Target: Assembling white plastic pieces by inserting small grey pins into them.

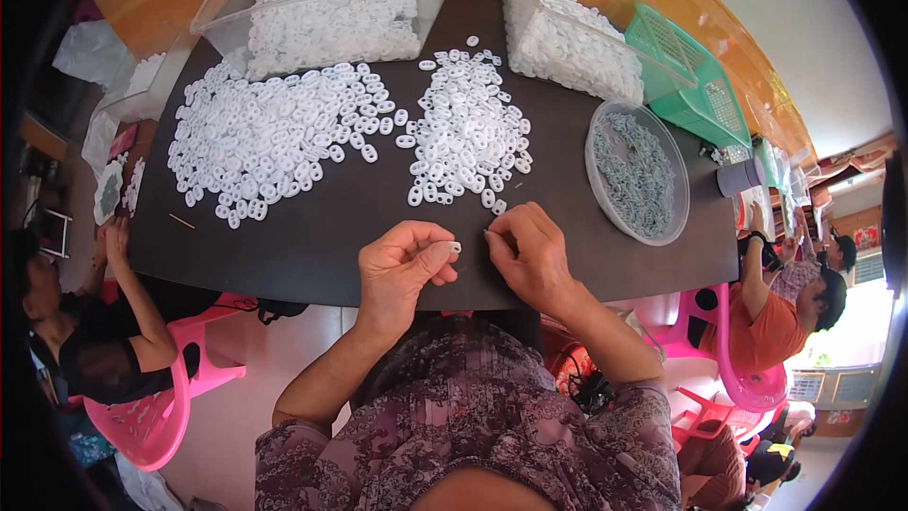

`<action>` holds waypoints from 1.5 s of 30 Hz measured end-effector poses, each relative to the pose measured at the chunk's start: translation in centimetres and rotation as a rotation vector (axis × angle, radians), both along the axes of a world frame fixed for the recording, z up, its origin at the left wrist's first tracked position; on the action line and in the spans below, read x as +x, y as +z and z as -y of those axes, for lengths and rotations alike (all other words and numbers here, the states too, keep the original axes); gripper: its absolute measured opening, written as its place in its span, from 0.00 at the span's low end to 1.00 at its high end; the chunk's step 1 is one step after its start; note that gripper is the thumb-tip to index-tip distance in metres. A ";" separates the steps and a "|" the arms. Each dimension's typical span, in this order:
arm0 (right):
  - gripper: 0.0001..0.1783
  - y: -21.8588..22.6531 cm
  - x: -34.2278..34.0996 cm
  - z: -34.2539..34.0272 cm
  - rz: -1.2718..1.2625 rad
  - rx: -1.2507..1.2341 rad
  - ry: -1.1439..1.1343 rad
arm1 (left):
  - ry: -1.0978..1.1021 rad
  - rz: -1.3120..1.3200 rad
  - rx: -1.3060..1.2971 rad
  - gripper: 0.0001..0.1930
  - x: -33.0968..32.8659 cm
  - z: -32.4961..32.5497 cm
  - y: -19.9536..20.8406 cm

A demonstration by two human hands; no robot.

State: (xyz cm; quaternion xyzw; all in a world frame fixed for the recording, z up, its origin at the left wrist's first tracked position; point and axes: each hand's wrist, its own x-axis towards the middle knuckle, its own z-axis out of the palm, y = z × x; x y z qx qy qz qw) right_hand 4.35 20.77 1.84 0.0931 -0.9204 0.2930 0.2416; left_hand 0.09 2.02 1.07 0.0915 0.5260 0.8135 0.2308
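Near the table's front edge, my left hand (397,273) pinches a small white plastic piece (455,247) between thumb and forefinger. To its right, my right hand (532,254) has its fingers closed and curled, with a tiny dark tip by the thumb that is too small to name. Ahead of both hands lies a narrow pile of white oval two-hole pieces (463,123). Farther left spreads a bigger heap (265,137) of the same pieces. A round clear tub (683,203) holding many small grey metal parts (643,180), apparently screws, stands right of my right hand.
Two clear bins of white pieces, a left bin (219,26) and a right bin (653,76), line the far side. Beside them sit a green basket (724,123) and a grey-purple cup (741,177). People sit on pink chairs at left (180,397) and right (724,350).
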 end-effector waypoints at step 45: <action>0.09 3.7 0.0 4.3 0.401 -0.533 0.036 | 0.027 -0.064 -0.027 0.05 0.9 0.7 0.1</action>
